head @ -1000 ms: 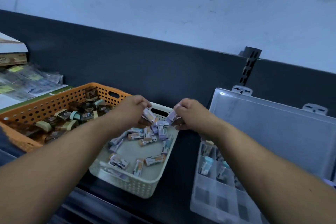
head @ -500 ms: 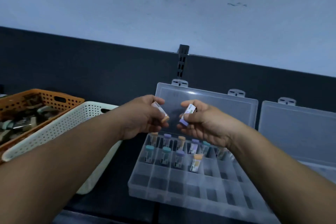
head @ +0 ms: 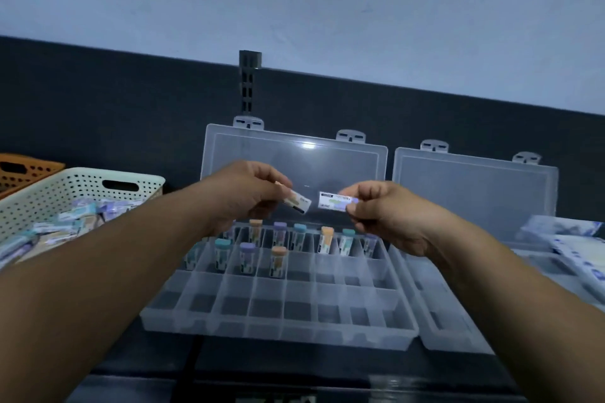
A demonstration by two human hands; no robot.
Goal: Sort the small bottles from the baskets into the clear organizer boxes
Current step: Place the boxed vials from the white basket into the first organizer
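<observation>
Your left hand: fingers and thumb pinched round the cap end of one orange-capped bottle, which lies roughly level with its base pointing right. Your right hand: fingertips pinched on the cap end of one purple-capped bottle, also level, its base pointing left. The two bottle bases face each other, near but apart, in the air above the back rows of the near organizer box. This box is clear and divided into small compartments, and its lid stands open against the dark back panel. Sorted bottles stand upright in it, one per compartment: a back row with orange, purple and teal caps, and a second row with teal, purple and orange caps; your arms hide its far left cells. The front rows show bare cells. A second organizer box sits just beside it on the right, its lid also raised. Pale packets lie over its right part, too blurred to read. A white basket sits to the left and holds loose bottles lying flat. An orange basket sits behind it at the frame edge. All of this rests on a dark counter.
</observation>
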